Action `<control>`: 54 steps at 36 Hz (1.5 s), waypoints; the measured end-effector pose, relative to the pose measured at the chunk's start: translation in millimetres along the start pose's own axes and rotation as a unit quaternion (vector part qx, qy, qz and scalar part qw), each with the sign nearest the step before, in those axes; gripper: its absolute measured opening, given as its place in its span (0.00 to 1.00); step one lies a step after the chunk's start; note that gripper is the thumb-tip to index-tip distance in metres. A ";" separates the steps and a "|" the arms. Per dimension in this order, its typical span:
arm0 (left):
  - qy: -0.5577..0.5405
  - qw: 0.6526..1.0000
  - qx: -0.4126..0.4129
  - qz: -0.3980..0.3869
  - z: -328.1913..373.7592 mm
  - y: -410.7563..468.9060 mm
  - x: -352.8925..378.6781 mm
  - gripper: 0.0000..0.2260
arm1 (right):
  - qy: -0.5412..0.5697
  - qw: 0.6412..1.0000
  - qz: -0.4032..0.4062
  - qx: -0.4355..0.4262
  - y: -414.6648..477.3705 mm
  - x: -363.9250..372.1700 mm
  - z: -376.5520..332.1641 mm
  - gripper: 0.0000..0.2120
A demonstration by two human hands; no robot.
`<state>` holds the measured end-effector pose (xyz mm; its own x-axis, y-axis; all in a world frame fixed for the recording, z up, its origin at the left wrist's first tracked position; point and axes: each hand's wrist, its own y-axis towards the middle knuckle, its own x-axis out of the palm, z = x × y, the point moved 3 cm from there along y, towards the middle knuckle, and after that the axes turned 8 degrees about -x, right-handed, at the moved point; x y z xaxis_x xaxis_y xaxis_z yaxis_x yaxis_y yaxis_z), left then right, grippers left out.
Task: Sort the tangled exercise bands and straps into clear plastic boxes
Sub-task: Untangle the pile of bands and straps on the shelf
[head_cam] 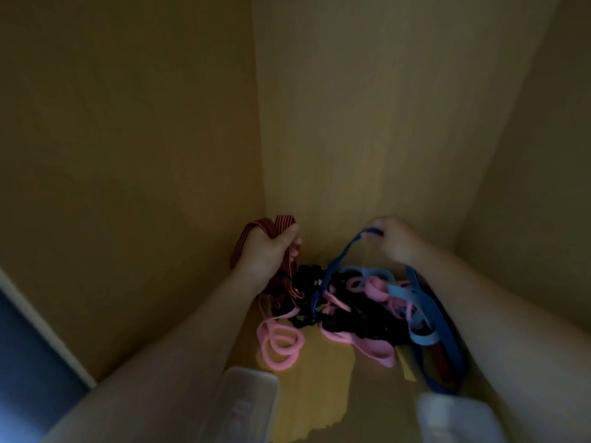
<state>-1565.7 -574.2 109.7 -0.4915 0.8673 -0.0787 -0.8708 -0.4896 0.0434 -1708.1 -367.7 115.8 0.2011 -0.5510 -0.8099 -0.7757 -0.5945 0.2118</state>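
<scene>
I am gripping a red-and-black striped strap (281, 223) in my left hand (268, 251), fingers curled round it, just left of and behind the tangled pile (348, 318). My right hand (396, 241), blurred, is clenching one end of a dark blue strap (339, 260) just right of and behind the pile; that strap is running down into the pile. The pile is lying on the wooden floor (319, 378). A left clear box (246, 401) and a right clear box (454, 417) are sitting nearer me than the pile.

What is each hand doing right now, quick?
Left hand: gripping the red striped strap.
Right hand: pinching the dark blue strap.
</scene>
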 end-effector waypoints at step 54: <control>-0.032 0.994 -0.082 0.070 102.3 38.1 -3.5 0.24 | -0.062 0.994 -0.088 0.004 0.3 -130.6 -46.2 0.08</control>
<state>-1597.3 -586.6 213.5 -0.6122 0.7905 -0.0196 -0.7841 -0.6101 -0.1141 -1707.0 -323.0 246.9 0.2604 -0.3619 -0.8951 -0.7396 -0.6707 0.0561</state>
